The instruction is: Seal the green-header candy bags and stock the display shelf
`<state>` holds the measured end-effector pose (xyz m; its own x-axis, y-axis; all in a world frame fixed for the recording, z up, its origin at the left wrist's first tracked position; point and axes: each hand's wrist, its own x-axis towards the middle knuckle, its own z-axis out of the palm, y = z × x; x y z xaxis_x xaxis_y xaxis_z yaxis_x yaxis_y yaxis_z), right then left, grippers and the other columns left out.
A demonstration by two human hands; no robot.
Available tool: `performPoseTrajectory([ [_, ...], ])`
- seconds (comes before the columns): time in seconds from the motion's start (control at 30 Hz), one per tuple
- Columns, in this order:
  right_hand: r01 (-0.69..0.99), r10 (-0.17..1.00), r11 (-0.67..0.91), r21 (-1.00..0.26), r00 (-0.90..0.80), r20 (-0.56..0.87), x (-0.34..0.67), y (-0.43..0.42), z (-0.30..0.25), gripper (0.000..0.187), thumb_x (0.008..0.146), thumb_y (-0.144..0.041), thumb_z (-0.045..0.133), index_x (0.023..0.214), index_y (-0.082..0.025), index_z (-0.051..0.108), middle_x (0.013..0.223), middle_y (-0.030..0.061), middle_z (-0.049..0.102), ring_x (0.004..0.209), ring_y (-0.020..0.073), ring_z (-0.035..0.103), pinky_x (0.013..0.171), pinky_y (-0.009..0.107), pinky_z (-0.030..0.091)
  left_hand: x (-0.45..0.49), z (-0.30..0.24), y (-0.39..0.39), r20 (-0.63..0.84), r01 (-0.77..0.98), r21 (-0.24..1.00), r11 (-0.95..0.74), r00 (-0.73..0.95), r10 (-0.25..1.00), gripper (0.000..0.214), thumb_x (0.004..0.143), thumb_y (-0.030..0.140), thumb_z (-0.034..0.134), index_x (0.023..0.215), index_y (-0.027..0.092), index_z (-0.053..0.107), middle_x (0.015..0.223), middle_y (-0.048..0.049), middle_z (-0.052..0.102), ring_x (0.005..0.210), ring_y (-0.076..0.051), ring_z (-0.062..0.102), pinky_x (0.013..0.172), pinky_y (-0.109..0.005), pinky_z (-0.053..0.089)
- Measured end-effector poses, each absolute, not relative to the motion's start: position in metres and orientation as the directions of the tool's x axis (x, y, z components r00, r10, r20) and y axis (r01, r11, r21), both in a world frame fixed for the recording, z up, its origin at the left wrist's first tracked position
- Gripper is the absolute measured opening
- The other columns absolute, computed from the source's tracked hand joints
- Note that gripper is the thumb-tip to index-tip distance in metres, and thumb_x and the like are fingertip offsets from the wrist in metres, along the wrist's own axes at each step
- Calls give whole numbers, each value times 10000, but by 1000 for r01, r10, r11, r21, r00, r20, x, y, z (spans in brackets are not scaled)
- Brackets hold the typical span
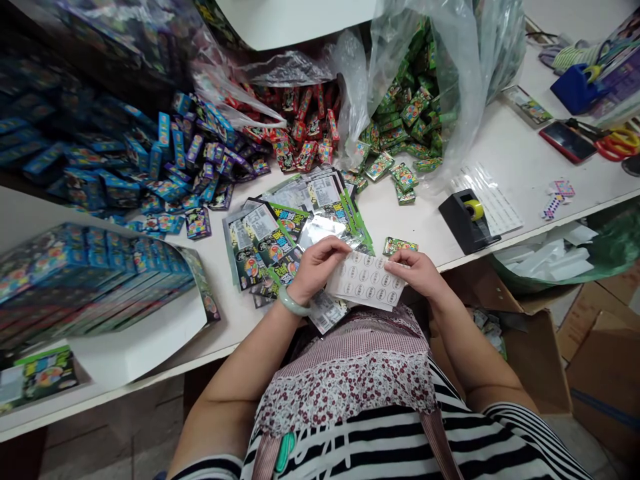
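A white sheet of round stickers, printed with oval marks, is held above my lap at the table's front edge. My left hand pinches its upper left corner, with a pale bangle on the wrist. On the other side, my right hand grips the sheet's right edge between thumb and fingers. Just behind lies a small green box. Flat printed packages in black and green overlap in a loose pile beside and under my left hand. A shiny clear plastic piece rests on that pile.
Small blue boxes, purple boxes, red boxes and green boxes heap along the back, some in clear bags. Stacked boxes stand left. At right are a black tape dispenser, a phone and scissors.
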<state>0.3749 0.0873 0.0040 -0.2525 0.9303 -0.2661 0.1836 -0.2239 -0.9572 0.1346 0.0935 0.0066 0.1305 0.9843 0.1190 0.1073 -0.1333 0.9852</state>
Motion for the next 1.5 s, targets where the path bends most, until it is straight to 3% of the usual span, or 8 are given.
performPoseTrajectory([
  [0.17, 182, 927, -224, -957, -262, -267, 374, 87, 4, 424, 659, -585, 772, 665, -194, 610, 651, -9, 586, 628, 132, 513, 573, 268, 416, 132, 3, 93, -13, -23, 1000, 15, 78, 997, 320, 745, 393, 787, 996, 219, 687, 757, 6, 628, 698, -130, 577, 664, -252, 480],
  [0.43, 191, 933, -203, -961, -260, -248, 372, 86, 2, 423, 666, -584, 768, 662, -190, 613, 665, -7, 596, 626, 123, 511, 580, 265, 426, 131, 1, 91, -6, 24, 1000, 4, 90, 996, 245, 745, 403, 791, 790, 189, 679, 766, -7, 639, 720, -134, 575, 670, -256, 479],
  [0.6, 184, 928, -211, -960, -270, -255, 371, 86, 4, 388, 677, -550, 768, 669, -192, 617, 665, -5, 599, 628, 127, 519, 571, 264, 422, 129, -1, 91, -42, -97, 994, 52, 105, 994, 384, 738, 356, 807, 1087, 237, 701, 797, 2, 626, 722, -128, 577, 684, -260, 490],
  [0.8, 191, 930, -218, -957, -257, -263, 372, 85, 5, 412, 663, -571, 772, 664, -188, 621, 649, -11, 601, 611, 119, 512, 577, 264, 428, 128, 1, 91, -8, 31, 1000, 5, 116, 993, 158, 783, 351, 756, 823, 199, 734, 816, -25, 673, 774, -151, 607, 724, -278, 485],
  [1.2, 153, 917, -272, -950, -257, -305, 372, 87, -1, 441, 639, -591, 789, 670, -186, 618, 643, -13, 606, 602, 117, 519, 564, 262, 421, 130, 3, 90, 72, 78, 994, -78, 77, 994, 127, 814, 341, 715, 799, 220, 751, 837, -25, 666, 832, -162, 619, 792, -298, 488],
  [1.27, 132, 908, -306, -943, -256, -331, 372, 87, -2, 474, 613, -619, 796, 670, -189, 607, 622, -17, 599, 580, 116, 513, 549, 262, 416, 129, 2, 90, 33, 13, 999, -35, 84, 996, 172, 800, 348, 736, 926, 233, 752, 853, -22, 662, 816, -153, 618, 758, -282, 493],
  [1.4, 101, 898, -348, -932, -251, -362, 372, 87, -3, 485, 598, -619, 808, 667, -189, 594, 599, -20, 577, 553, 119, 507, 541, 269, 409, 129, -3, 91, -124, -185, 970, 158, 181, 976, 666, 744, 348, 800, 1357, 291, 546, 789, 21, 624, 653, -113, 591, 615, -236, 482],
  [1.5, 104, 900, -345, -933, -244, -360, 373, 87, -3, 477, 595, -606, 817, 666, -189, 597, 612, -17, 584, 562, 120, 514, 546, 270, 409, 129, -3, 91, -174, -247, 942, 227, 220, 960, 709, 723, 311, 827, 1362, 277, 522, 777, 35, 615, 637, -100, 591, 601, -219, 487],
])
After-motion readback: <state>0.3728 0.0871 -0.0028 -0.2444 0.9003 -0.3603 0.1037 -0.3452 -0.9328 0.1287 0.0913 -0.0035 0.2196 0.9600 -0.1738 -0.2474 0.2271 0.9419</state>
